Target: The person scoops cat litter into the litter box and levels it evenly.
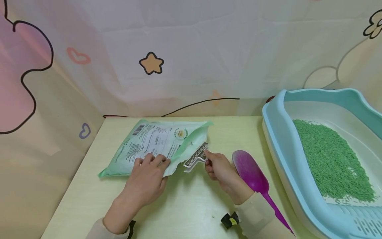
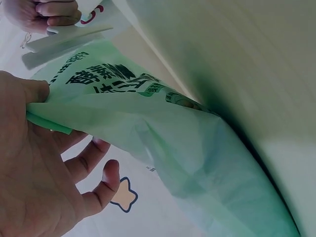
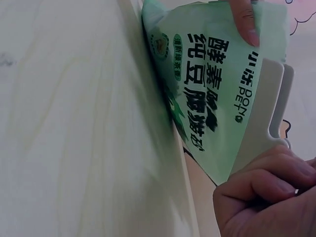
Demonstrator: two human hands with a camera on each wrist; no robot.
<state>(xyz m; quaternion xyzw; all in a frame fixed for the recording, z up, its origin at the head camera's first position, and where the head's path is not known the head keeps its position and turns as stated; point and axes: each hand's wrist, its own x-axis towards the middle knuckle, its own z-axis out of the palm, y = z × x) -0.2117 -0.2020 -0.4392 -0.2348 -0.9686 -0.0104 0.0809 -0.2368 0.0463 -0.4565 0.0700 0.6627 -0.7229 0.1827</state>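
A green-and-white cat litter bag (image 1: 149,134) lies on the table at left of centre, its folded end turned to the right. My left hand (image 1: 146,182) pinches the bag's near edge; in the left wrist view the thumb (image 2: 37,91) is on one face and the fingers are behind. My right hand (image 1: 222,169) grips a white bag clip (image 1: 196,156) with a piano-key pattern by its handles. The clip lies along the bag's right end; in the right wrist view its long white bar (image 3: 264,108) meets the printed face. Whether it bites the bag, I cannot tell.
At the right stands a light-blue litter box (image 1: 287,142) with green pellets (image 1: 331,159) in it. A purple scoop (image 1: 250,169) lies between the box and my right forearm, partly under the sleeve. A patterned cloth (image 1: 191,66) hangs behind the table.
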